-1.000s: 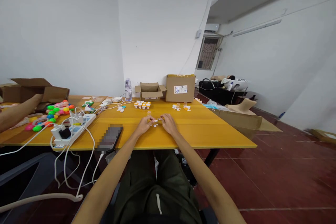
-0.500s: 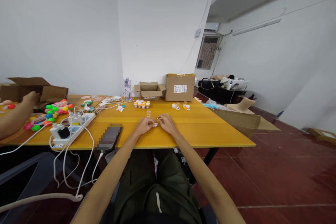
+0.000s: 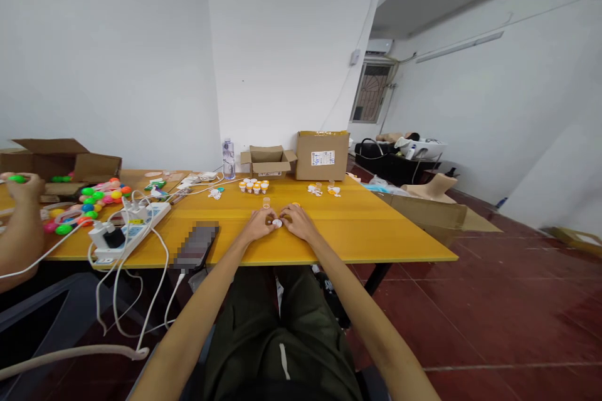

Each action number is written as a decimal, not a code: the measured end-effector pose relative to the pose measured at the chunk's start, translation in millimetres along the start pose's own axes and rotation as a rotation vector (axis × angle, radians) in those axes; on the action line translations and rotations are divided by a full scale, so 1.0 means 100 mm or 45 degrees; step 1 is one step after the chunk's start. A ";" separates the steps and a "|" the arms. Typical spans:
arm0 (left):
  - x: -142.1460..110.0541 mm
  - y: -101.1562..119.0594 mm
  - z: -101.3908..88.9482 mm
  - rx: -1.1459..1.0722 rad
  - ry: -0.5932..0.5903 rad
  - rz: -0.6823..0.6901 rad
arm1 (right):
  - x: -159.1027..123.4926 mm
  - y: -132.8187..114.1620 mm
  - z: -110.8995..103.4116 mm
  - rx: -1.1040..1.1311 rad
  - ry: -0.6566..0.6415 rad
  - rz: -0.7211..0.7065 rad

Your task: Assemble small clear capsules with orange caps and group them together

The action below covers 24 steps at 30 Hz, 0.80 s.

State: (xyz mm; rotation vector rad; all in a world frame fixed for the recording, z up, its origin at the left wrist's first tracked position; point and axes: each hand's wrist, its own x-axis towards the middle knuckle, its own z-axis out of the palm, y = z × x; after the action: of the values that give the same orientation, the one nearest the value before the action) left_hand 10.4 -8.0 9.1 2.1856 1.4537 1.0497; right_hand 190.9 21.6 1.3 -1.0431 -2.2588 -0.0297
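A: ok, 12 o'clock = the wall (image 3: 282, 62) as the sitter sees it. What's in the hands?

B: A small white disc (image 3: 277, 223), dead centre between them. Left hand (image 3: 262, 225) has its fingers drawn in narrow, looks like they're nipping the rim. Right hand (image 3: 296, 222) is bent in close from 2 o'clock; can't tell if it's gripping too. They're low over the tabletop (image 3: 385, 225), I'd guess to steady the fiddly bit.

A: And the clear plastic cup (image 3: 266, 202)?

B: Just past the left hand at 11, within reach imo. Orange-and-white capped jars (image 3: 254, 187) sit bunched further out at 11, probably to keep them out of the elbows' way. An orange piece (image 3: 296, 205) peeks out past the right hand at 1.

A: Elbow room?

B: Front edge (image 3: 376, 262) runs right under the forearms, so drops go lapward. 3 o'clock is the roomy side, tabletop till the corner. 8 is tighter: phone (image 3: 197, 244) by the edge, then the power strip (image 3: 136, 232) and its cables.
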 end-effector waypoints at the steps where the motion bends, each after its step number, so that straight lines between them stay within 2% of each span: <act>1: 0.00 -0.01 0.01 0.004 -0.001 -0.003 | 0.00 0.01 0.00 -0.005 0.002 -0.002; 9: 0.00 -0.02 0.01 0.046 0.031 0.048 | -0.02 0.08 0.05 -0.016 0.021 -0.021; 14: -0.02 0.04 -0.02 0.049 -0.006 0.071 | -0.04 0.07 0.02 -0.007 0.011 -0.009; 24: -0.03 0.16 -0.10 0.209 0.110 -0.119 | -0.03 0.06 0.00 -0.012 0.009 0.023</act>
State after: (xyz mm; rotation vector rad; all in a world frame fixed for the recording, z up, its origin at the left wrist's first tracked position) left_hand 13.0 -18.9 24.6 2.1805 1.7186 1.0379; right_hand 196.3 24.4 -1.9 -1.0671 -2.2448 -0.0363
